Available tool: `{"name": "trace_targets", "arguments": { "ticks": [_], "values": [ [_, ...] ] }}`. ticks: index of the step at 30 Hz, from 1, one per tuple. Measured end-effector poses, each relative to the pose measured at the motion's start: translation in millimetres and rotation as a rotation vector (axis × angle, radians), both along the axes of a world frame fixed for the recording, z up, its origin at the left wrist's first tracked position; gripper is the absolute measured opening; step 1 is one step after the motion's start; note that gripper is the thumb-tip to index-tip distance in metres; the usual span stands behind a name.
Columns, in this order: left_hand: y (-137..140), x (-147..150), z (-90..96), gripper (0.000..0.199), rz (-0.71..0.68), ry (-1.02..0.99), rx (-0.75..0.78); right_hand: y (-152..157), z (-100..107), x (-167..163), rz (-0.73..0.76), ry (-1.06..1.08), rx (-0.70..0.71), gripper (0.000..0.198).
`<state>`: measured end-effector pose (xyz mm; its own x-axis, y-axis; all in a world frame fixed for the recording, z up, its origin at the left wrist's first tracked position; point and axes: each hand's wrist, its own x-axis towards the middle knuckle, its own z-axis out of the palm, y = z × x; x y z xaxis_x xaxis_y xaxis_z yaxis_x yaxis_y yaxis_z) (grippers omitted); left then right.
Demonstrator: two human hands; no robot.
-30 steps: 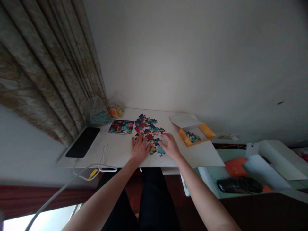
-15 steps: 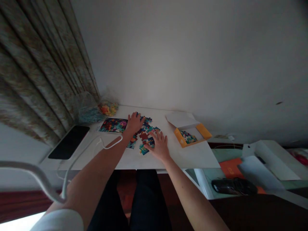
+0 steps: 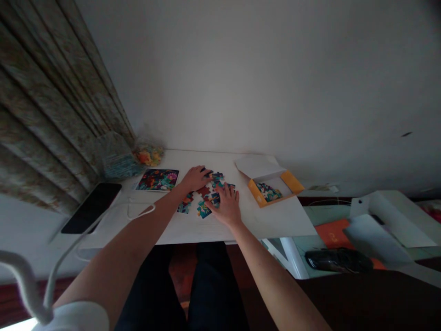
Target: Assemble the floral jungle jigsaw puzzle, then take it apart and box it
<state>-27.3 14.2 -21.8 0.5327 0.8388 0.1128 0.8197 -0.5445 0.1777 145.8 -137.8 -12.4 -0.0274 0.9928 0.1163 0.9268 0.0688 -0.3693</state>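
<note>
A partly joined jigsaw puzzle [image 3: 204,192] with colourful dark-toned pieces lies on the white table [image 3: 193,230]. My left hand [image 3: 197,178] rests palm down on its upper left part, fingers stretched out to the right and covering some pieces. On the lower right part lies my right hand [image 3: 227,204], its fingers spread over the pieces. A small joined section [image 3: 185,203] shows below my left wrist. Left of my left hand is a picture card [image 3: 157,179] with a similar colourful print. What lies beneath both palms is hidden.
An open yellow box [image 3: 267,193] with loose pieces inside stands at the right. A black phone [image 3: 92,208] lies at the left, near a white cable [image 3: 65,257]. Clear plastic bags [image 3: 119,158] sit by the curtain [image 3: 51,87]. Beyond the table's right edge is a lower glass surface with boxes.
My left hand has shifted right, off the picture card's corner and over the upper puzzle pieces. My right hand stays spread on the lower right pieces. The view has turned slightly.
</note>
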Motion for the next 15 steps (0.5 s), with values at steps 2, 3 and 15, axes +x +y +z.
{"name": "trace_targets", "arguments": {
  "ticks": [2, 3, 15],
  "values": [
    [-16.4, 1.6, -2.7, 0.053, -0.051, -0.017, 0.021, 0.8, -2.1, 0.3, -0.029, 0.002, 0.011, 0.083],
    [-24.1, 2.6, -3.5, 0.052, -0.073, -0.028, 0.024, 1.7, -3.3, 0.3, -0.06, 0.002, 0.015, 0.083],
    [-123.2, -41.7, 4.5, 0.048, 0.144, -0.26, 0.143, 6.0, -9.3, 1.6, -0.178, 0.058, 0.061, 0.065]
  ]
}}
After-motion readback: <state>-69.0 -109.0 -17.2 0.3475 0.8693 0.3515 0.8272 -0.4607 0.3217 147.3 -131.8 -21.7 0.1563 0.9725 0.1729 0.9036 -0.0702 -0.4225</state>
